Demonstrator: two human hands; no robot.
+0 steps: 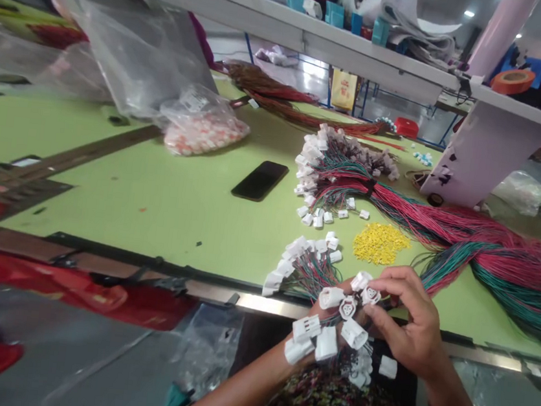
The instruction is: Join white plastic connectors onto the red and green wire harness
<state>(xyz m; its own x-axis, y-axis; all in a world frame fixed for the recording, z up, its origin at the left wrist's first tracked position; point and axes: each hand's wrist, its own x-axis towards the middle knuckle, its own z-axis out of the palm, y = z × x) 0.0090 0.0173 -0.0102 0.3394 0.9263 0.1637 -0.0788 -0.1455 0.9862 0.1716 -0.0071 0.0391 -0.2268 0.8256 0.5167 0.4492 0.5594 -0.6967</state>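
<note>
My hands hold a bunch of white plastic wire connectors (pixel 328 337) above the front edge of the green table (pixel 152 215). My left hand (pixel 322 314) is largely hidden behind the connectors and grips the bunch from below. My right hand (pixel 407 316) pinches a white connector (pixel 370 296) between its fingertips. Thin coloured leads run down from the bunch. A smaller pile of connectors with leads (pixel 299 268) lies just beyond my left hand. Farther off is a larger wired bundle (pixel 332 177), whose long red and green wires (pixel 498 261) sweep right.
A heap of small yellow parts (pixel 382 244) lies beyond my right hand. A black phone (pixel 259 180) and a plastic bag of pink-and-white parts (pixel 203 131) lie on the table. A white shelf (pixel 299 33) with assorted items spans the far side.
</note>
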